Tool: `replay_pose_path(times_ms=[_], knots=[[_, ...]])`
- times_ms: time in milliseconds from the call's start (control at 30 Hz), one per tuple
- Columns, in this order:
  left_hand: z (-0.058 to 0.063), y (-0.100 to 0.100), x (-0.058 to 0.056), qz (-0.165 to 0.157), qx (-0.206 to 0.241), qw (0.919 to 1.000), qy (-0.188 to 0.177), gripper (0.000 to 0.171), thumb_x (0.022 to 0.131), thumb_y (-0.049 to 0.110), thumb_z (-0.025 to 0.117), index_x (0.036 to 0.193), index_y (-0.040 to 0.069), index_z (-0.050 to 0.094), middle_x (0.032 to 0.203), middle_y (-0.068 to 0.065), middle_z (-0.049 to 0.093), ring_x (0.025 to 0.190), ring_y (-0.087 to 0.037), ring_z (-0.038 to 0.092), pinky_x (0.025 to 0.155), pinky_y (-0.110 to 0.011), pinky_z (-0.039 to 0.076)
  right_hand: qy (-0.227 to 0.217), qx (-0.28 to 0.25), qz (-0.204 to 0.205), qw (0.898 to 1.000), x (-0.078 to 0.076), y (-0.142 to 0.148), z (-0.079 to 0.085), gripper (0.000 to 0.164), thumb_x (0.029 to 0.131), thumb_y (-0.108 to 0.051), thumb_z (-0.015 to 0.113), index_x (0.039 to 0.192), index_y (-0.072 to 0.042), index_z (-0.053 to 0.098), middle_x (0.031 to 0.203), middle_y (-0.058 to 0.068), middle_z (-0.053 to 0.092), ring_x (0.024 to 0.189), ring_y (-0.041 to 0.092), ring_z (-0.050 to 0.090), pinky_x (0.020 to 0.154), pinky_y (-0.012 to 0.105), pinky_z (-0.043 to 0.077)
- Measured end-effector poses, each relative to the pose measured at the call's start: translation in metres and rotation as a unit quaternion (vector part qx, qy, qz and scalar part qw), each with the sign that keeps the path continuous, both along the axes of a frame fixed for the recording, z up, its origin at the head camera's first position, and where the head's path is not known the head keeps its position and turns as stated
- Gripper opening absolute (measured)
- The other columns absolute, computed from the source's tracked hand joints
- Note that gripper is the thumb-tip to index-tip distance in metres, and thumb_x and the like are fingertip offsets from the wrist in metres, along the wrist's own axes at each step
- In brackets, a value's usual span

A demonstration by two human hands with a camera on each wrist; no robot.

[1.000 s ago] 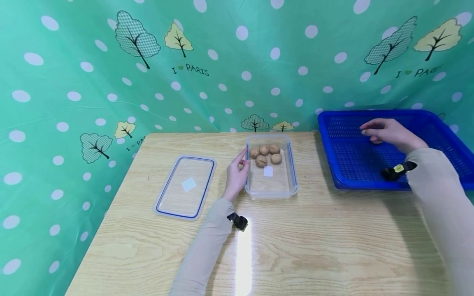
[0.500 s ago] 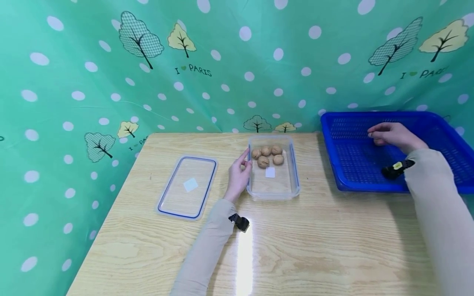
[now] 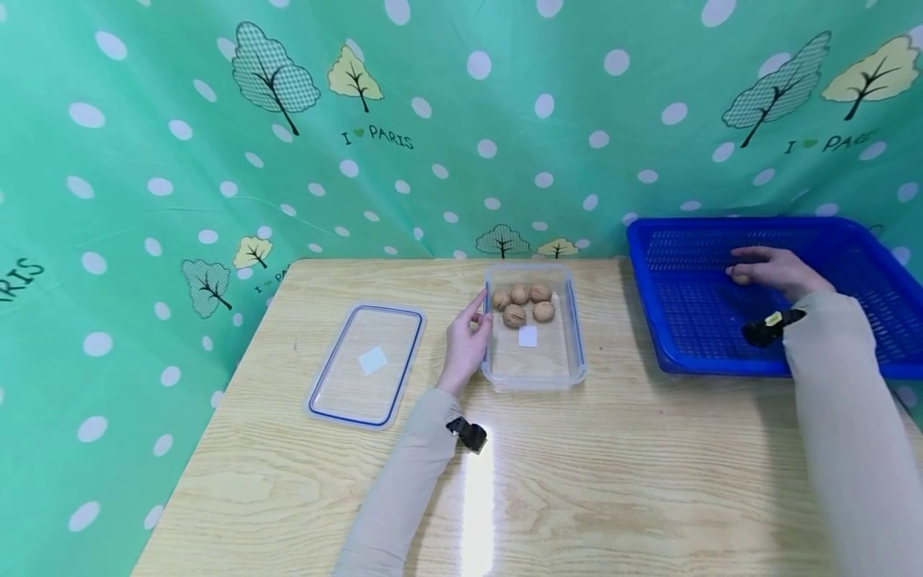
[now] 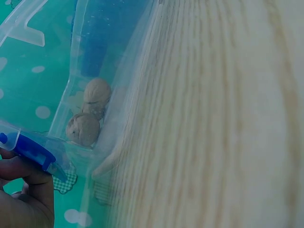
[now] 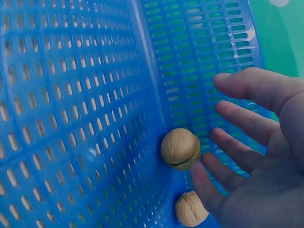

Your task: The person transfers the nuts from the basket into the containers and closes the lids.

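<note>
While a tan, roundish walnut (image 5: 180,146) lies in the blue basket (image 5: 145,57), seam slanting, long axis unclear, the right hand (image 5: 259,187) spreads loose fingers alongside; the left hand (image 3: 463,344) touches the container (image 3: 534,381), grip unclear

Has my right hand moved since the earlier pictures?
Yes: in the head view, the right hand has shifted slightly rightward, farther from the left rim of the blue basket.
</note>
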State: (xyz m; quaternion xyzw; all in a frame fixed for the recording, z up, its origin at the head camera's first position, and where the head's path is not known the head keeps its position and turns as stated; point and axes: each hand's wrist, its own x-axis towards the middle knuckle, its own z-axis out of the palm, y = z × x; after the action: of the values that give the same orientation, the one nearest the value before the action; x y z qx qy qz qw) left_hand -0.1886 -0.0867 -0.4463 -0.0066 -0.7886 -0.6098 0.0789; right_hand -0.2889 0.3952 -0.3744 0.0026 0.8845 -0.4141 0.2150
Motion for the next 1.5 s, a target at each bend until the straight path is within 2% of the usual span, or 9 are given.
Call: replay_pose_path(times_ms=[133,233,300,467,600,733,833,1133,1500], knots=[[0.0,0.001,0.001,-0.002,0.002,1.0,0.002,0.047,0.097,0.003,0.054,0.143,0.01,0.048,0.086,-0.006,0.053,0.046,-0.001,0.035,0.042,-0.016,0.034,-0.009,-0.001,-0.005,1.0,0.001,0.001,0.0,0.079,0.101,-0.033,0.049,0.148,0.011,0.003,0.08,-0.014,0.061,0.128,0.047,0.021,0.105,0.068,0.015],[0.0,0.001,0.001,0.0,0.003,1.0,0.004,0.047,0.097,0.004,0.055,0.143,0.011,0.049,0.087,-0.006,0.053,0.048,-0.002,0.036,0.043,-0.016,0.035,-0.013,-0.002,-0.005,1.0,0.001,0.001,0.001,0.08,0.101,-0.031,0.05,0.148,0.013,0.002,0.084,-0.01,0.06,0.132,0.052,0.015,0.105,0.068,0.014],[0.0,0.001,0.0,0.002,0.001,1.0,0.005,0.047,0.097,0.004,0.055,0.142,0.011,0.049,0.086,-0.005,0.053,0.05,-0.003,0.038,0.044,-0.016,0.035,-0.014,0.003,0.001,1.0,0.002,0.001,0.002,0.079,0.101,-0.03,0.05,0.147,0.015,0.003,0.1,0.01,0.063,0.133,0.055,0.013,0.105,0.067,0.016],[-0.001,0.002,0.0,0.005,0.002,1.0,0.006,0.046,0.097,0.004,0.055,0.142,0.01,0.049,0.085,-0.004,0.053,0.048,-0.002,0.037,0.043,-0.017,0.035,-0.023,0.015,0.008,1.0,0.001,0.001,-0.003,0.079,0.102,-0.035,0.048,0.145,0.017,0.008,0.144,0.04,0.015,0.132,0.056,0.015,0.106,0.064,0.021],[-0.001,0.002,0.002,0.004,-0.001,1.0,0.008,0.046,0.097,0.003,0.055,0.142,0.009,0.049,0.085,-0.004,0.053,0.048,-0.002,0.036,0.043,-0.017,0.035,-0.026,0.031,0.018,0.999,-0.001,-0.001,-0.008,0.077,0.1,-0.037,0.052,0.144,0.016,0.017,0.141,0.038,0.025,0.126,0.048,0.034,0.102,0.052,0.038],[-0.001,0.002,0.003,0.004,-0.005,0.9999,0.012,0.046,0.097,0.004,0.055,0.142,0.009,0.049,0.085,-0.005,0.053,0.051,-0.005,0.039,0.045,-0.017,0.036,-0.037,0.028,0.041,0.998,-0.002,-0.005,-0.013,0.068,0.099,-0.03,0.056,0.14,0.017,0.027,0.126,0.024,0.049,0.103,0.021,0.056,0.087,0.036,0.052],[-0.001,0.003,0.003,0.003,-0.004,0.9999,0.012,0.046,0.096,0.003,0.055,0.142,0.009,0.049,0.085,-0.005,0.053,0.05,-0.005,0.038,0.045,-0.017,0.035,-0.047,0.01,0.063,0.997,-0.003,-0.006,-0.014,0.057,0.098,-0.019,0.057,0.134,0.018,0.034,0.117,0.014,0.056,0.092,0.009,0.057,0.082,0.032,0.053],[-0.001,0.005,0.005,0.001,-0.003,1.0,0.006,0.047,0.097,0.004,0.054,0.143,0.01,0.048,0.085,-0.005,0.053,0.049,-0.003,0.037,0.044,-0.017,0.035,-0.044,-0.003,0.081,0.996,-0.003,-0.008,-0.012,0.047,0.097,-0.015,0.057,0.13,0.015,0.041,0.113,0.007,0.057,0.093,0.011,0.057,0.082,0.032,0.052],[0.002,0.001,0.004,-0.002,0.005,1.0,-0.001,0.047,0.097,0.004,0.055,0.143,0.01,0.047,0.087,-0.005,0.054,0.048,-0.003,0.036,0.043,-0.016,0.035,0.023,-0.01,0.078,0.997,0.0,-0.033,0.002,0.047,0.097,-0.014,0.059,0.132,0.013,0.043,0.123,0.018,0.052,0.091,0.002,0.055,0.083,0.033,0.053]])
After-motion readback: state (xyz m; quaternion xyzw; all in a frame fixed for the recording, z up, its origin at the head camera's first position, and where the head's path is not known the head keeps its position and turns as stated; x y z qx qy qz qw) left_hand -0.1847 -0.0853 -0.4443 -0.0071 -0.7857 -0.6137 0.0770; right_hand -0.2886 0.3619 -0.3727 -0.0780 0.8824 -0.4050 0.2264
